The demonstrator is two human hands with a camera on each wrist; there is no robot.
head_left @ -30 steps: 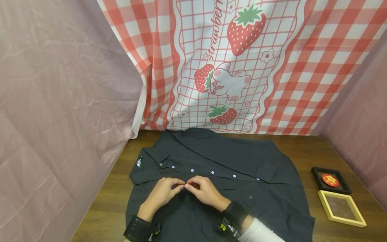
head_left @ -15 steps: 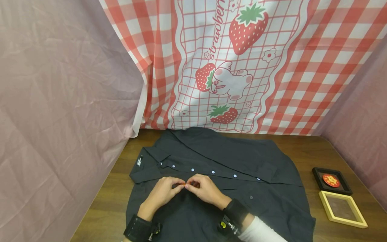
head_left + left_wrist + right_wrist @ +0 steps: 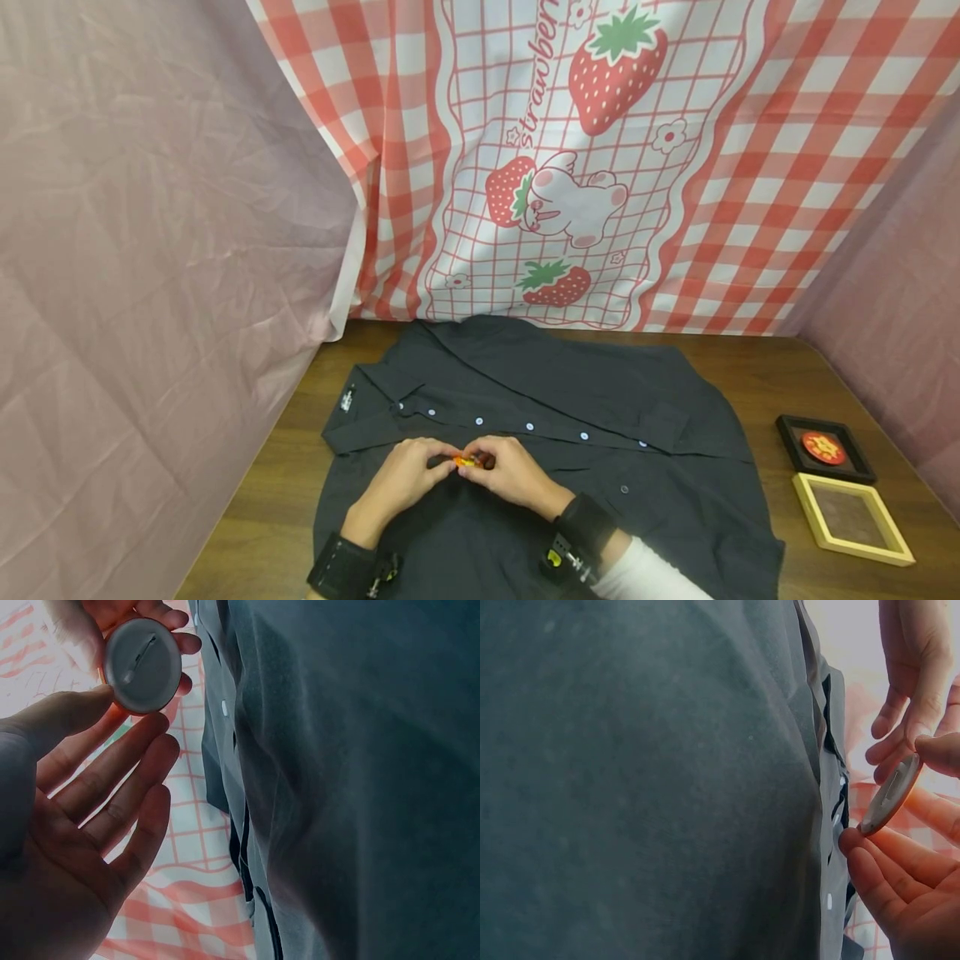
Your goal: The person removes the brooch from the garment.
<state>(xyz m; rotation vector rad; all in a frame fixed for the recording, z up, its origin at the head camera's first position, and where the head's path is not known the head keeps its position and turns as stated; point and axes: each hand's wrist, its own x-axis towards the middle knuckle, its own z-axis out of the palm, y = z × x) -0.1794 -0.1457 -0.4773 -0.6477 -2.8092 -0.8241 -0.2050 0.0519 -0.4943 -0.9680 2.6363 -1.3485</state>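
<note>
A round pin-back badge is held between both hands over a dark shirt laid out on the table. Its grey back and pin face the left wrist camera; a bit of its orange and yellow front shows in the head view. My left hand pinches one edge with thumb and forefinger, the other fingers spread loosely. On the opposite edge, my right hand pinches it with thumb and fingers. White buttons run along the shirt's placket, just beyond the hands.
To the right on the wooden table lies a black square tray with a red round badge in it. A pale yellow frame-like tray sits nearer. A checked strawberry cloth hangs at the back, and a pink drape at left.
The badge has turned between the fingers: first hidden, then a sliver of orange, now more of its orange and yellow front shows. Both hands have stayed almost in place.
</note>
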